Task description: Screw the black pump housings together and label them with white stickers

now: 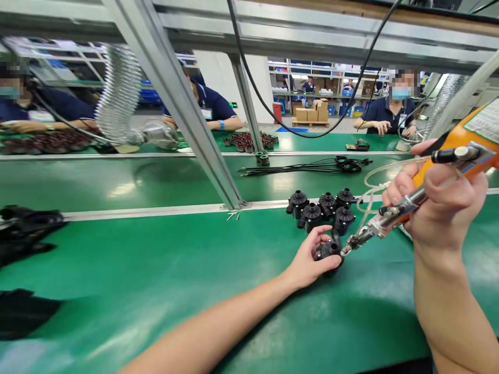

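Note:
A small black pump (pixel 330 250) stands on the green table mat (pixel 187 280), with a round body and a short spout on top. Around its side my left hand (pixel 312 259) is wrapped, thumb in front and fingers behind. My right hand (pixel 444 202) grips an orange electric screwdriver (pixel 417 192) with a metal shaft and a clear thin hose. The driver tilts down to the left, and its tip (pixel 346 251) is at the pump's right edge; whether it touches a screw is too small to tell. Several similar black pumps (pixel 312 214) stand just behind.
A slanted aluminium post (pixel 187 109) rises from the table's back rail, with a few small screws (pixel 233 215) at its foot. Black parts (pixel 27 234) lie at far left. Black cables (pixel 304 167) lie on the belt beyond. Co-workers (pixel 395 106) sit opposite.

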Demonstrator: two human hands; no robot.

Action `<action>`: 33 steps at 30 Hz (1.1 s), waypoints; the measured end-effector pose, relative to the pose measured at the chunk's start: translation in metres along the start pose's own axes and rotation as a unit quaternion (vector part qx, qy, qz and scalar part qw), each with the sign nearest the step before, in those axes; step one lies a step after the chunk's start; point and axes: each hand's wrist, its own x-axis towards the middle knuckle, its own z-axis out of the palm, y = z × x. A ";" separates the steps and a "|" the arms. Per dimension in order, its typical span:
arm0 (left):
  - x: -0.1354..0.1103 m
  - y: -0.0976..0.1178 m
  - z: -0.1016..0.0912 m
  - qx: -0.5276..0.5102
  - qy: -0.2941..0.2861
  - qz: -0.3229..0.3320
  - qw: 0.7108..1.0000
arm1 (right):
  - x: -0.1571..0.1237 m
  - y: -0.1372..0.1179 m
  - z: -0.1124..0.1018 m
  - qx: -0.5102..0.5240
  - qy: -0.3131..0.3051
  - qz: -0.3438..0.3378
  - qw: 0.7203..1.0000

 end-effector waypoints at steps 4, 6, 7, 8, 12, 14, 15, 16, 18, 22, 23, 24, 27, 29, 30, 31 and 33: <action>-0.003 0.003 0.004 0.012 0.011 0.002 1.000 | -0.002 -0.005 0.002 0.087 0.032 0.005 0.996; -0.003 0.004 0.004 0.016 0.009 0.002 1.000 | -0.003 -0.006 0.004 0.092 0.036 0.011 0.995; -0.003 0.003 0.004 0.018 0.009 0.002 1.000 | -0.003 -0.005 0.005 0.092 0.036 0.017 0.995; -0.002 0.003 0.004 0.020 0.008 0.003 1.000 | -0.004 -0.004 0.006 0.091 0.032 0.024 0.995; 0.000 0.004 0.003 0.019 0.008 0.000 1.000 | -0.008 0.005 0.016 0.082 0.005 0.012 0.997; 0.001 0.005 0.004 0.012 0.009 -0.007 1.000 | -0.011 0.009 0.022 0.057 -0.020 -0.012 0.998; 0.001 0.006 0.004 0.007 0.010 -0.010 1.000 | -0.013 0.010 0.026 0.043 -0.029 -0.018 0.998; 0.001 0.006 0.004 0.004 0.011 -0.014 1.000 | -0.014 0.011 0.029 0.032 -0.035 -0.020 0.999; 0.001 0.007 0.004 0.001 0.016 -0.018 1.000 | -0.016 0.009 0.034 0.020 -0.035 -0.021 0.999; 0.002 0.008 0.001 0.004 0.016 -0.019 1.000 | -0.018 0.008 0.038 0.005 -0.040 -0.001 0.999; 0.002 0.008 0.001 0.003 0.015 -0.017 1.000 | -0.018 0.009 0.038 0.002 -0.041 0.010 0.999; 0.001 0.008 0.001 0.002 0.015 -0.015 1.000 | -0.019 0.011 0.037 0.000 -0.039 0.022 0.999; -0.003 0.005 0.003 -0.003 0.029 -0.010 1.000 | -0.016 0.015 0.034 -0.005 -0.024 0.049 0.999; -0.006 0.000 0.005 -0.006 0.067 -0.002 0.998 | -0.012 0.017 0.029 0.003 -0.007 0.053 0.999; -0.007 -0.003 0.005 -0.008 0.092 0.007 0.996 | -0.009 0.017 0.025 0.010 0.006 0.049 0.999; -0.007 -0.005 0.004 -0.016 0.117 0.014 0.993 | -0.006 0.016 0.021 0.015 0.021 0.042 0.999; -0.006 -0.008 -0.001 -0.056 0.134 0.010 0.989 | 0.000 0.014 0.011 0.012 0.048 0.030 0.998</action>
